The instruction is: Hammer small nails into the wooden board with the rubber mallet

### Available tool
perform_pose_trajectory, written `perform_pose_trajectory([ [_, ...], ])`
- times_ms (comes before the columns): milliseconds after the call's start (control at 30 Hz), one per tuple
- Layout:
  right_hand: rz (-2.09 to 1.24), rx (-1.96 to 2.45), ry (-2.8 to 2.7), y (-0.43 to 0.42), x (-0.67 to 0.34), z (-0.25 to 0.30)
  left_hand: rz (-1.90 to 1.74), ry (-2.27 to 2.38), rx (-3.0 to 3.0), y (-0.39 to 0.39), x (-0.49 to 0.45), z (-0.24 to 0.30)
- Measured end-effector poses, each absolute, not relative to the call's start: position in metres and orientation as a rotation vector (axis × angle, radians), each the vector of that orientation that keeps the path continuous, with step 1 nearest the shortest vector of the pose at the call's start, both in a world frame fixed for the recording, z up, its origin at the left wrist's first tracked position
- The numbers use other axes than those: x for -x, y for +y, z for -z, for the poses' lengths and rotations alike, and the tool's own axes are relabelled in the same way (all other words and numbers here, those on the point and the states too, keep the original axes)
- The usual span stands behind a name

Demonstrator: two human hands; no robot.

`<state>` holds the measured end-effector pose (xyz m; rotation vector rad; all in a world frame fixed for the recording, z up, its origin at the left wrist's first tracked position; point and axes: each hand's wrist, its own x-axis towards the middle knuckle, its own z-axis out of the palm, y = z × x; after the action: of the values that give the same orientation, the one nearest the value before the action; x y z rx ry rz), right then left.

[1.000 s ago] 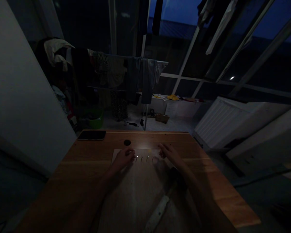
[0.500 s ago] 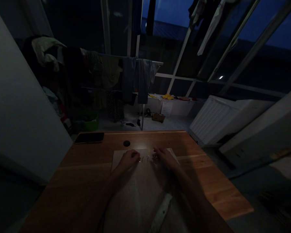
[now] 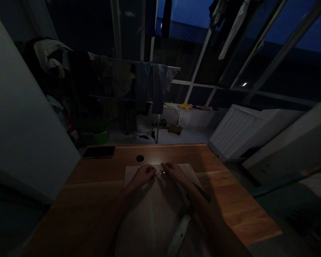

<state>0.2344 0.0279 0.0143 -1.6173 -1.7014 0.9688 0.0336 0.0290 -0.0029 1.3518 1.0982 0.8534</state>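
In the dim head view, both hands are over the far part of a pale wooden board (image 3: 149, 221). My left hand (image 3: 144, 174) is closed in a pinch, with a small thin piece (image 3: 157, 175) at its fingertips; its kind is too dark to make out. Close by on the right, my right hand (image 3: 172, 171) also pinches, a tiny bright glint at its fingertips. What it grips is too small to name. A knife with a pale riveted handle (image 3: 179, 235) lies on the board, its dark blade partly hidden under my right forearm.
The board rests on a wooden table (image 3: 91, 182). A phone (image 3: 98, 152) lies at the table's far left corner, and a round dark hole (image 3: 139, 158) is beyond the board. Behind stand a drying rack with clothes (image 3: 157, 85), a green basket (image 3: 101, 134) and a white ribbed unit (image 3: 235, 132).
My right hand has moved left, closer to my left hand, and its fingers now cover where a small piece lay. My left hand has shifted slightly right towards the other small piece.
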Motion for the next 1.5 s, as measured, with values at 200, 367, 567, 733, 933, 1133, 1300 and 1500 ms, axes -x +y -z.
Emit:
perform_pose_trajectory([
  [200, -0.863, 1.636, -1.757, 0.024, -0.229, -0.015, -0.931, 1.199, -1.744, 0.021, -0.018, -0.007],
  [367, -0.772, 1.565, -1.978, 0.015, -0.215, -0.015, -0.410, 1.092, -2.521, 0.015, -0.012, -0.001],
  [567, -0.687, 1.517, -2.011, 0.010, -0.218, -0.031, -0.222, 0.963, -2.747, 0.023, -0.018, -0.004],
  [733, -0.743, 1.474, -1.944, -0.013, -0.240, -0.034, -0.460, 0.957, -2.539, 0.016, -0.021, -0.008],
  [933, -1.087, 1.305, -1.780, -0.043, -0.239, -0.040, -0.815, 0.855, -2.066, -0.005, -0.024, -0.015],
  [1133, -1.073, 1.354, -1.626, -0.067, -0.256, -0.060, -0.828, 1.026, -2.020, -0.018, 0.011, -0.021],
  [1300, -0.607, 1.631, -1.442, -0.115, -0.305, -0.042, -0.769, 1.342, -2.084, -0.059, 0.052, -0.012],
  [1500, -0.284, 1.951, -1.409, -0.165, -0.361, 0.013, -0.557, 1.440, -2.378, -0.106, 0.067, 0.011],
])
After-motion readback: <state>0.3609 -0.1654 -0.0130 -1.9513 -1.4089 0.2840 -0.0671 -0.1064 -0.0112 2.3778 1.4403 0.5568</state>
